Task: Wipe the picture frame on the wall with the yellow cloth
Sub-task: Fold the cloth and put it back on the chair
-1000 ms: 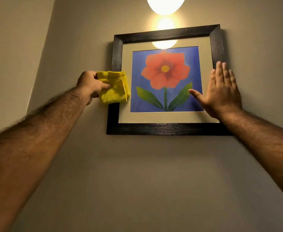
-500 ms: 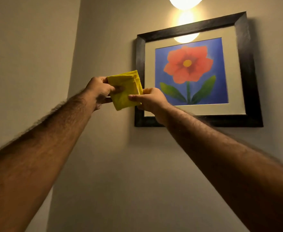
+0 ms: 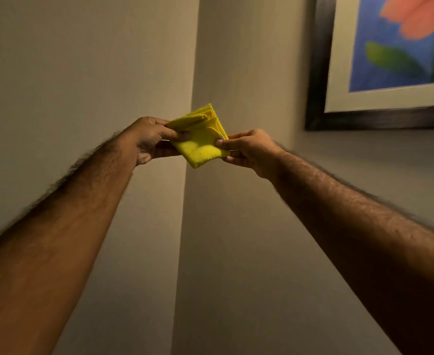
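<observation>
A folded yellow cloth (image 3: 201, 139) hangs in the air in front of the wall corner, held from both sides. My left hand (image 3: 149, 139) pinches its left edge with thumb on top. My right hand (image 3: 249, 149) pinches its right edge. The picture frame (image 3: 318, 73), dark wood with a cream mat and a red flower on blue, hangs on the wall at the upper right, partly cut off by the image edge. The cloth and both hands are well left of and below the frame, not touching it.
A vertical wall corner (image 3: 190, 124) runs down behind the cloth, with beige wall on both sides. Both bare forearms stretch in from the lower corners.
My right hand left the frame and took hold of the cloth's right edge. Both hands and the cloth came away from the frame, which now sits far up and to the right in view.
</observation>
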